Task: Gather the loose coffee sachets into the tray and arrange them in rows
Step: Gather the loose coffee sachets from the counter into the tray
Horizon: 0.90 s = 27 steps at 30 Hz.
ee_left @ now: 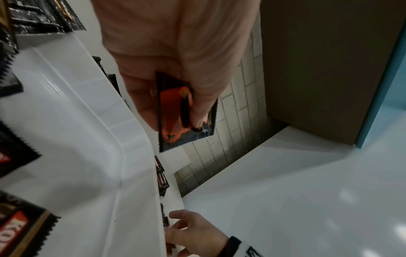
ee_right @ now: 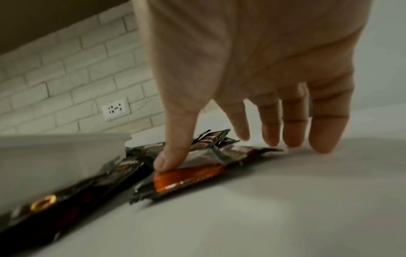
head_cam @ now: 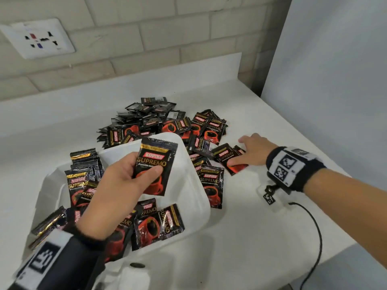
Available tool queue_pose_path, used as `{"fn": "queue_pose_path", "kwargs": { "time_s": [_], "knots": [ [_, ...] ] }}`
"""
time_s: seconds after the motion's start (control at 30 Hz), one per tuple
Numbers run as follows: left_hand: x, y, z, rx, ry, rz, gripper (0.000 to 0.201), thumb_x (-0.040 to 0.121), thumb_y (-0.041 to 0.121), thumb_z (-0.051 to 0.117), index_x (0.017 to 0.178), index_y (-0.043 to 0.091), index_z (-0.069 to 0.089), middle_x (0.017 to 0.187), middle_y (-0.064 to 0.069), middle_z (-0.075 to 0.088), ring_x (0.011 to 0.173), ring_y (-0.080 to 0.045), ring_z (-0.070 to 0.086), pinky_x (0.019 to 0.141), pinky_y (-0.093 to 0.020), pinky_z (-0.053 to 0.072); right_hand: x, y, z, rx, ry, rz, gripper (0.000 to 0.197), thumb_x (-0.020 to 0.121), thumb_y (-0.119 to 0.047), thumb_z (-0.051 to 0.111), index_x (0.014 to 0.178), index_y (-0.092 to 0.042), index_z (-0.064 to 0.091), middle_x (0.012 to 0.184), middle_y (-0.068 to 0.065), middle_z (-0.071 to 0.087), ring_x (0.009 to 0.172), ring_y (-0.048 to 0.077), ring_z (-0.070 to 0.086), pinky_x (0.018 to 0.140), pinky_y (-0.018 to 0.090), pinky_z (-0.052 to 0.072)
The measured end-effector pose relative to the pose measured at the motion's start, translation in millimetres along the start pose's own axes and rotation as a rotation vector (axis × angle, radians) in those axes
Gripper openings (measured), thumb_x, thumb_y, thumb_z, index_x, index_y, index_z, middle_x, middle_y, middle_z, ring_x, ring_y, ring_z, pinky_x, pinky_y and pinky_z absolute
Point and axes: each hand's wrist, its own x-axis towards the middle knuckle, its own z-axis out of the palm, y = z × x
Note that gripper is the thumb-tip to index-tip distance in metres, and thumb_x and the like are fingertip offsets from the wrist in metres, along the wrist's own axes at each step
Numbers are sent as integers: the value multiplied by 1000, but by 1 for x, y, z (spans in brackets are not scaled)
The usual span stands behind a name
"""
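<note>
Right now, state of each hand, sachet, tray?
left hand: pinches held sachet above the tray
right hand: fingers extended, thumb presses counter sachet
tray: part filled, some sachets upright at left
loose pile: on counter behind tray

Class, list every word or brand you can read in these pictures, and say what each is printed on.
"KOPIKO": red band on the sachet held by the left hand.
"SUPREMO": gold lettering on the same sachet, repeated on the loose sachets.
Small print under "SUPREMO": too blurred to read.
Wrist band: coded squares only, no words.
</note>
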Motion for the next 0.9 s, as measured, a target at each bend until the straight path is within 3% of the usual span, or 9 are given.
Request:
{"fn": "queue_pose_path", "kwargs": {
  "time_s": [0.07, 0.17, 0.3, 0.4, 0.5, 0.57, 0.67, 0.8, 0.9],
  "knots": [
    [0, -2, -1, -3, 1, -9, 19, 83, 11, 62, 91, 27, 66, 84, 12, 74, 76, -10, 70, 71, -24, 53, 8, -4, 4, -4, -11, -1, 89, 69, -56, 70, 137, -14, 31, 132, 11, 41, 118, 27, 45, 99, 39, 40],
    [-1, -4, -2, -10, -5, -19, 19, 83, 10, 62, 92, 27, 66, 83, 13, 74, 75, -10, 70, 70, -24, 54, 13, -10, 3, 73, -77, -30, 81, 70, -42, 75, 132, -9, 36, 128, 8, 50, 111, 23, 50, 92, 30, 41],
    [-1, -6, -5, -33, 0, -21, 21, 83, 8, 61, 90, 27, 66, 81, 14, 73, 70, -6, 69, 64, -19, 53, 14, -13, -8, 135, -100, -183, 37, 70, -25, 79, 92, -15, 50, 102, 2, 61, 86, 16, 52, 60, 14, 39],
    [-2, -9, -7, -68, 2, -36, 21, 83, 6, 60, 87, 26, 65, 76, 14, 73, 62, -3, 68, 54, -10, 49, 18, -25, -11, -4, -50, -330, 48, 69, -29, 79, 107, -14, 53, 119, 7, 48, 107, 22, 44, 87, 25, 41],
    [-1, -10, -8, -82, 3, -49, 21, 83, 6, 60, 88, 26, 65, 76, 13, 73, 62, -3, 68, 53, -10, 49, 25, -38, -9, -109, -23, -405, 64, 73, -35, 74, 127, -12, 46, 139, 7, 29, 128, 25, 25, 107, 35, 29],
    [-1, -12, -8, -86, -2, -59, 22, 83, 5, 60, 89, 26, 65, 78, 13, 73, 63, -4, 68, 54, -10, 50, 27, -46, -8, -36, -48, -434, 61, 77, -32, 72, 128, -12, 45, 142, 5, 29, 129, 23, 26, 106, 32, 27],
    [1, -13, -8, -106, -2, -74, 22, 83, 4, 59, 90, 25, 65, 78, 12, 73, 64, -4, 68, 54, -11, 50, 30, -51, -4, 114, -87, -401, 59, 78, -26, 71, 128, -12, 42, 135, 5, 41, 113, 15, 41, 92, 24, 34],
    [5, -13, -9, -85, 14, -74, 19, 84, 7, 60, 89, 25, 65, 79, 12, 73, 65, -5, 69, 56, -9, 49, 33, -50, 2, 313, -52, -346, 57, 74, -18, 76, 118, -19, 40, 133, 5, 42, 117, 22, 48, 91, 31, 43],
    [7, -14, -10, -90, 20, -79, 19, 84, 7, 59, 90, 24, 65, 79, 13, 73, 66, -4, 69, 56, -9, 49, 32, -40, -6, 457, 32, -282, 70, 71, -15, 78, 127, -22, 36, 138, 7, 40, 126, 23, 42, 100, 39, 42]
  ]
}}
